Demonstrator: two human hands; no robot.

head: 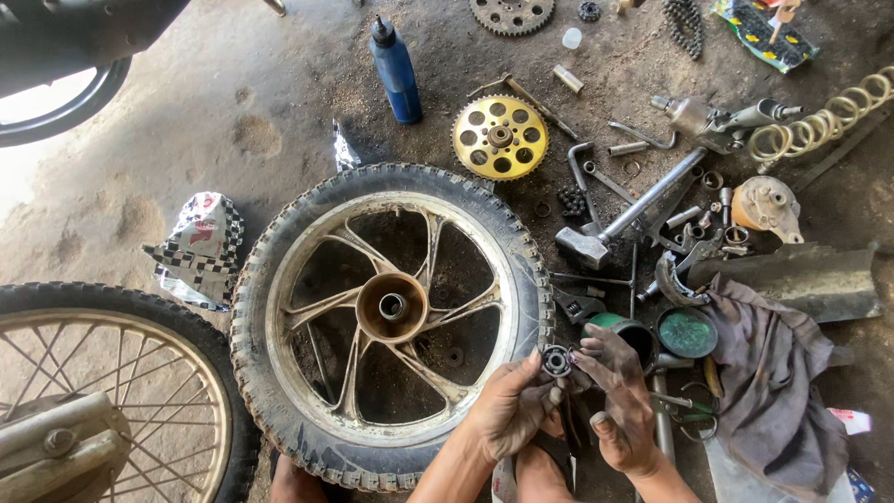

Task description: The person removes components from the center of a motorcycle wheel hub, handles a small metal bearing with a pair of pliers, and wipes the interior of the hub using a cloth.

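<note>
Bearing: small round metal ring with a dark centre, held upright between both hands, just over the right edge of the tyre.
Left hand: grease-blackened, fingers curled, thumb and fingertips pinching the bearing's left side.
Right hand: equally soiled, fingertips touching the bearing's right side, thumb folded down toward the palm.
Wheel: cast alloy wheel with knobbly tyre, lying flat on the dirt floor, hub bore facing up at its centre.
Spoked wheel: lower left, partly out of view, well apart from the hands.
Grease tin: open round tin with green contents, just behind the right hand.
Lid: round, green-smeared, lying beside the tin.
Rag: dark cloth heaped to the right of the lid.
Hammer: metal handle pointing up and right, head resting near the tyre's upper right edge.
Sprocket: yellow, drilled, flat on the floor above the wheel.
Blue bottle: standing upright left of the sprocket.
Spring: pale yellow coil at the upper right edge.
Checkered wrapper: crumpled, left of the wheel.
</note>
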